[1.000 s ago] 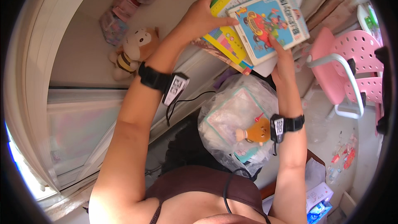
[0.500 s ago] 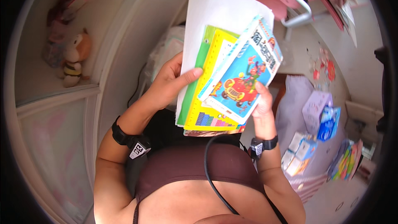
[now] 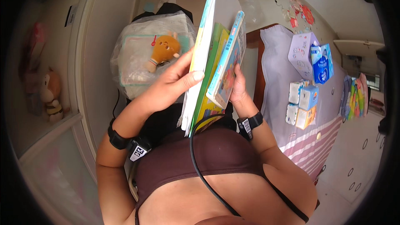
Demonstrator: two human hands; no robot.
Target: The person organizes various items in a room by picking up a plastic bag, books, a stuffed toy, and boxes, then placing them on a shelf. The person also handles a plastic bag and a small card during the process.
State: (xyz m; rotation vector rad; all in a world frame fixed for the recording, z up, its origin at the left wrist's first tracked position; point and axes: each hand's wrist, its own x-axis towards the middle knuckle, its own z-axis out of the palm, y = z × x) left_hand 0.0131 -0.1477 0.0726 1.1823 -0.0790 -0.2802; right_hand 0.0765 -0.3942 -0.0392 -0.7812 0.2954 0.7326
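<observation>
The stack (image 3: 213, 58) is gathered upright between the two hands, off the bed (image 3: 277, 96), its pieces uneven and fanned apart; nothing shows it set down, so that seems undone. The left hand (image 3: 173, 83) grasps its papers (image 3: 201, 50), thumb on the near edge. The right hand (image 3: 238, 86) grasps the book (image 3: 227, 62) on the stack's right side, the thumb against its cover, other fingers partly hidden.

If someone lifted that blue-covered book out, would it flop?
Probably not: the blue-covered book looks straight-edged in the right hand, suggesting stiffness. Its thick spine hints at some weight. The smooth-looking cover might be slightly slippery.
</observation>
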